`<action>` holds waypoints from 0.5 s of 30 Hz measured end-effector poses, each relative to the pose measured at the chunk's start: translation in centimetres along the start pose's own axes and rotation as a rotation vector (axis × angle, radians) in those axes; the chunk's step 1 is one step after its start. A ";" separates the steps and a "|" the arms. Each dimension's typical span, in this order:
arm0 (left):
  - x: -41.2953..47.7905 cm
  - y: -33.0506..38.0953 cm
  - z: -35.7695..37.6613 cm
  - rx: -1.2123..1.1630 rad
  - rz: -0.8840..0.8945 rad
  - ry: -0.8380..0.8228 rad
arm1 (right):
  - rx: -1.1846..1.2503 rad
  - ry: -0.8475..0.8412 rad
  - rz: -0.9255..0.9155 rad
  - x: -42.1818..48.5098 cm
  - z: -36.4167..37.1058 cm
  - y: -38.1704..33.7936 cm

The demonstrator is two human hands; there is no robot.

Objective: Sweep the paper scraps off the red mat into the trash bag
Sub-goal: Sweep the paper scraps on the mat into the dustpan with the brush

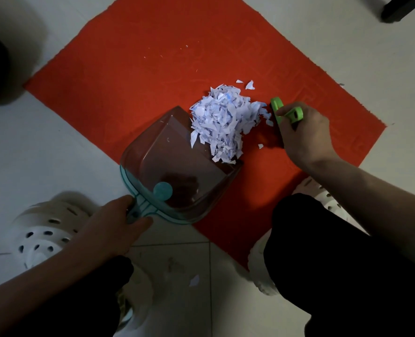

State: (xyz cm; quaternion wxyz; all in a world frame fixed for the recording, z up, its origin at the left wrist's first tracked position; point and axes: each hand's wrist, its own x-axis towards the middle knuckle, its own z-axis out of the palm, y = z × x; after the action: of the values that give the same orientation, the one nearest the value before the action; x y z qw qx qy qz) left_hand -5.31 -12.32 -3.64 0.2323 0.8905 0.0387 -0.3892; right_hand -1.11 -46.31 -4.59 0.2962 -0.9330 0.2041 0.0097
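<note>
Paper scraps are judged v. light, loose, easily scattered; best pushed gently, not gripped. Left hand is clamped on dustpan handle, right hand closed round green brush, on red mat.

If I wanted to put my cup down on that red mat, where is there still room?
The far half of the red mat, beyond the paper pile, is bare except for specks. The near middle is crowded: dustpan, pile, and the right hand with the green brush.

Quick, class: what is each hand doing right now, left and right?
Left hand: closed on the dustpan handle.
Right hand: closed on the green brush, beside the paper scraps.
</note>
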 end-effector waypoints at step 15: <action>0.0 0.1 0.0 0.039 0.028 0.024 | 0.091 -0.001 0.117 -1.0 -1.6 -0.4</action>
State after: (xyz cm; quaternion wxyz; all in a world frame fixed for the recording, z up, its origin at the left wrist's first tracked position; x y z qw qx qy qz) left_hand -5.29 -12.36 -3.60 0.2200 0.9000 0.0214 -0.3758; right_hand -2.04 -46.51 -2.91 0.3372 -0.9051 0.2584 0.0182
